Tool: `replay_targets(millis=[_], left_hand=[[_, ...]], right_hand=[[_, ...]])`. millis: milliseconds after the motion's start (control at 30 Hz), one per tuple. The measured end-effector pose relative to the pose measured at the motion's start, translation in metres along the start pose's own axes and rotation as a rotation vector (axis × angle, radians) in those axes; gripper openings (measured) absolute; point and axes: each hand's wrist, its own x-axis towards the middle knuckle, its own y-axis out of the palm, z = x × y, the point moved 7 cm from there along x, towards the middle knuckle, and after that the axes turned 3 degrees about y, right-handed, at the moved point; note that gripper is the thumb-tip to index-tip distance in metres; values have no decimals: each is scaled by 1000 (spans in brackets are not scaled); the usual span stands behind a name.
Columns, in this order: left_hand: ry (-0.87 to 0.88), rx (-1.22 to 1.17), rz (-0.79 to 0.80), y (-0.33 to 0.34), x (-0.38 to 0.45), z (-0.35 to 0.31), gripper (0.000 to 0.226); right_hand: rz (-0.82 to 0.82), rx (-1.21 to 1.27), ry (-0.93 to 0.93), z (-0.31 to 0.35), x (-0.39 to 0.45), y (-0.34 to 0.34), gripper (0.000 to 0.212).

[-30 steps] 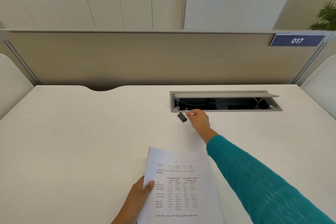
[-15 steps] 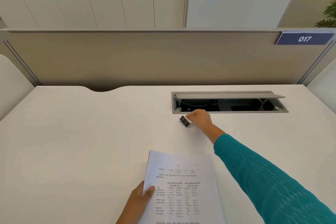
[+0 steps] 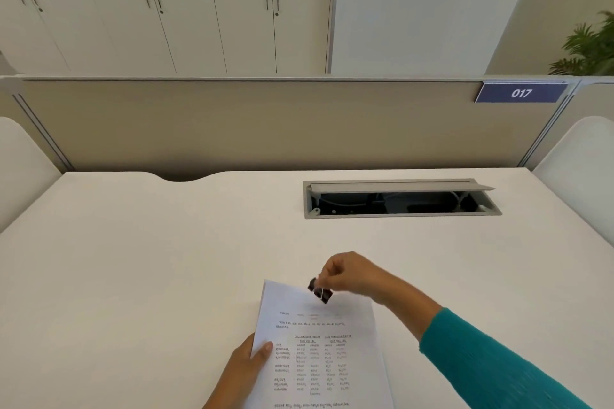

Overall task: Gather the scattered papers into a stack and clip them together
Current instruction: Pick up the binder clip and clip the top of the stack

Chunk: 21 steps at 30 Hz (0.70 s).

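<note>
The right hand hangs just over the far edge of the paper stack, fingers pinched tight on a black binder clip. That grip is clamped on the clip, up at its wire handles by the look of it, though blur hides whether the clip's mouth is spread. The left hand pins the stack down at its left edge, thumb curled over the top sheet, fingers under the sheets or beside them, I can't tell which. The stack lies on the white tabletop, near its front edge, sheets squared up.

So gathering looks done, and this is the clipping step. The next move, I'd say, calls for squeezing the handles to open the clip, sliding it onto that far edge, then letting go while the left hand stops the sheets fanning.

The count: one clip, one stack, number of sheets not readable. One open cable tray sits well apart at the back.
</note>
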Motion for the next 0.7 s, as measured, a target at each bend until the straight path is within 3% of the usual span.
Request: replay_targets(millis=[67, 233, 700], left_hand=[[-5, -16, -5, 0, -3, -2, 16], [-33, -79, -13, 2, -14, -4, 12], [-9, -127, 10, 5, -22, -9, 24]], right_hand=[[-19, -132, -33, -7, -11, 11, 17], [-13, -221, 9, -24, -28, 26, 49], [-182, -549, 69, -35, -29, 13, 55]])
